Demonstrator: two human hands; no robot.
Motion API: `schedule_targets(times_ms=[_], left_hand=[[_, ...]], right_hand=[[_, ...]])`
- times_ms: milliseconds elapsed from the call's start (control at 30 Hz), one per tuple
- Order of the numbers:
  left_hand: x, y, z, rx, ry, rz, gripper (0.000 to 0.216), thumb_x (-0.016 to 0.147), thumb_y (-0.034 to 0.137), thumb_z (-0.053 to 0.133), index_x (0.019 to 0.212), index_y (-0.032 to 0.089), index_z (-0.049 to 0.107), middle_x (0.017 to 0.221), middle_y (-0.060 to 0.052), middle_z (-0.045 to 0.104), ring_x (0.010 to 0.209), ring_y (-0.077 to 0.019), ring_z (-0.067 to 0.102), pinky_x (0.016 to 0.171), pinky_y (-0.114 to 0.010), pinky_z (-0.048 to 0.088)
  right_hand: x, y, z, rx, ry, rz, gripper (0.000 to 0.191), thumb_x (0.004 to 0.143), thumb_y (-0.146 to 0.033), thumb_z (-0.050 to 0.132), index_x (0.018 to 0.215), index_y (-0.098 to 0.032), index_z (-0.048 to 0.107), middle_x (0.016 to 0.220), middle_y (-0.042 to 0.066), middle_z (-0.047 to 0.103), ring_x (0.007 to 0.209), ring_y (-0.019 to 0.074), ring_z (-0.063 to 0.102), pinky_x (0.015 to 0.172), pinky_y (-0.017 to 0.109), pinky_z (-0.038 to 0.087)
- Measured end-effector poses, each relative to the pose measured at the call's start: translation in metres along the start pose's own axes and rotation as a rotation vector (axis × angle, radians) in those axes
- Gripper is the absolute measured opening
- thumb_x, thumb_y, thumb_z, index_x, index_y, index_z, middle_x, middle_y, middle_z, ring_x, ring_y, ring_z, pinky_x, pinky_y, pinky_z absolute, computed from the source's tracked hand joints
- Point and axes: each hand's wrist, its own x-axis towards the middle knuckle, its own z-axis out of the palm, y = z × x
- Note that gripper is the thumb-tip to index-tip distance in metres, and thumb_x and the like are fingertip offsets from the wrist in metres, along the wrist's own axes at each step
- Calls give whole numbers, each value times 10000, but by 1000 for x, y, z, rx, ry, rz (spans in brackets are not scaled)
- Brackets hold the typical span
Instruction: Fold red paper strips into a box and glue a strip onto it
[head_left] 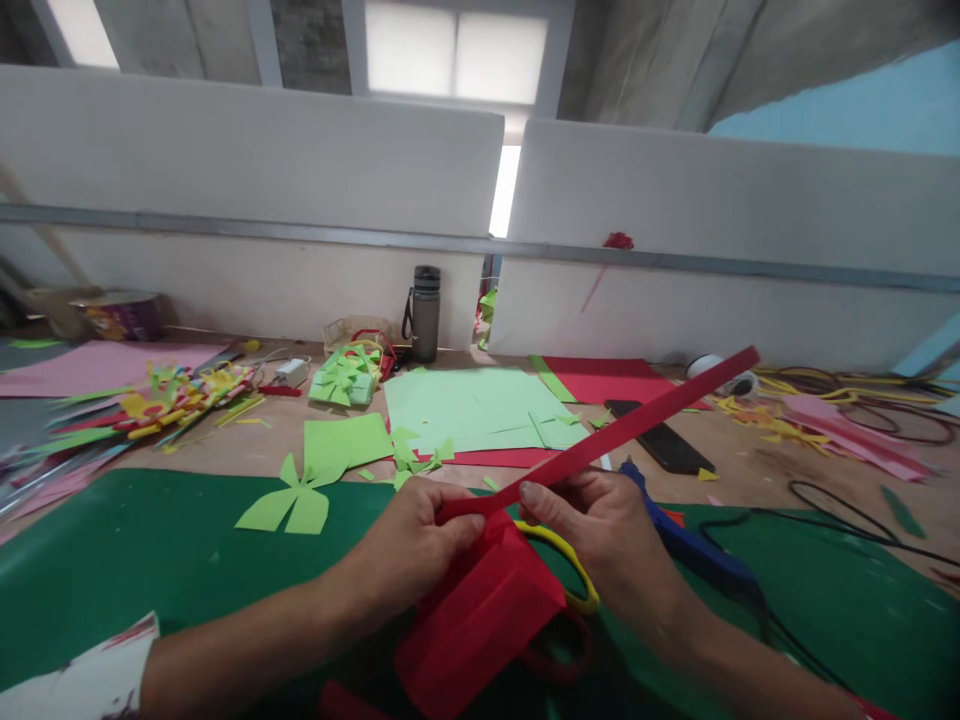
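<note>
Red box is closest to you, 6 o'clock. Your left hand pinches the red strip by it, right hand pinching further along. Uneven tension could probably crease it, tbh. It runs lengthwise toward 2 o'clock. Glue gun at 4 might snag your wrist.
</note>
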Motion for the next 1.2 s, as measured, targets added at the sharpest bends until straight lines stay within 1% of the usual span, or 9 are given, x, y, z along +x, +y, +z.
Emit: schedule_targets(times_ms=[100, 233, 367, 467, 600, 767, 867, 1000, 1200], left_hand=[[-1, 1, 0, -14, 14, 28, 167, 763, 267, 583, 744, 118, 658, 618, 2, 610, 497, -76, 467, 490, -193, 329], [-1, 0, -1, -28, -3, 70, 153, 750, 265, 601, 746, 128, 670, 654, 2, 625, 539, -83, 485, 526, -201, 356], [0, 0, -2, 1, 25, 71, 152, 732, 252, 614, 762, 117, 677, 666, -10, 632, 557, -92, 496, 538, -211, 371], [0, 2, -2, 50, 46, 67, 163, 722, 241, 615, 782, 105, 680, 695, -28, 647, 581, -104, 511, 549, -218, 379], [-2, 4, -2, 87, 74, 47, 162, 713, 223, 615, 793, 97, 677, 704, -34, 658, 585, -107, 517, 554, -219, 387], [0, 2, -3, 78, 62, 45, 176, 713, 229, 615, 815, 104, 683, 736, -44, 678, 594, -118, 541, 561, -225, 399], [0, 2, -3, 62, 56, 55, 158, 715, 222, 612, 798, 106, 681, 722, -40, 676, 589, -116, 543, 555, -221, 398], [1, 3, -3, 84, 66, 50, 145, 720, 201, 605, 797, 106, 683, 703, -33, 670, 571, -102, 522, 549, -211, 388], [0, 3, -2, 82, 64, 35, 154, 729, 211, 603, 815, 117, 689, 722, -38, 674, 593, -111, 531, 560, -216, 394]], right_hand=[[1, 3, 1, -26, 7, -31, 206, 718, -343, 686, 786, -152, 724, 724, 73, 727, 652, 181, 669, 570, 259, 531], [1, 4, 3, -59, -3, -84, 175, 732, -318, 670, 811, -175, 733, 735, 61, 729, 668, 182, 674, 596, 270, 542], [0, 2, 3, -90, 8, -131, 135, 736, -294, 667, 781, -183, 729, 739, 50, 730, 675, 173, 675, 607, 258, 542], [-2, 1, 3, -87, 22, -119, 133, 735, -295, 666, 756, -176, 722, 725, 53, 729, 661, 171, 673, 588, 251, 539], [-2, -1, 3, -45, 27, -81, 178, 732, -321, 667, 798, -165, 723, 720, 66, 727, 659, 191, 676, 562, 268, 541], [-2, -1, 3, -30, 7, -55, 216, 733, -340, 666, 832, -157, 721, 733, 75, 728, 667, 207, 678, 571, 292, 547], [-2, 2, 3, -51, 9, -67, 186, 743, -324, 657, 805, -159, 715, 733, 69, 726, 672, 198, 677, 586, 286, 546], [0, 5, 3, -78, 13, -98, 154, 739, -304, 659, 765, -161, 709, 713, 55, 723, 637, 171, 667, 564, 254, 535], [2, 7, 3, -142, -4, -105, 166, 755, -313, 644, 759, -160, 708, 700, 46, 718, 622, 163, 650, 550, 246, 518]])
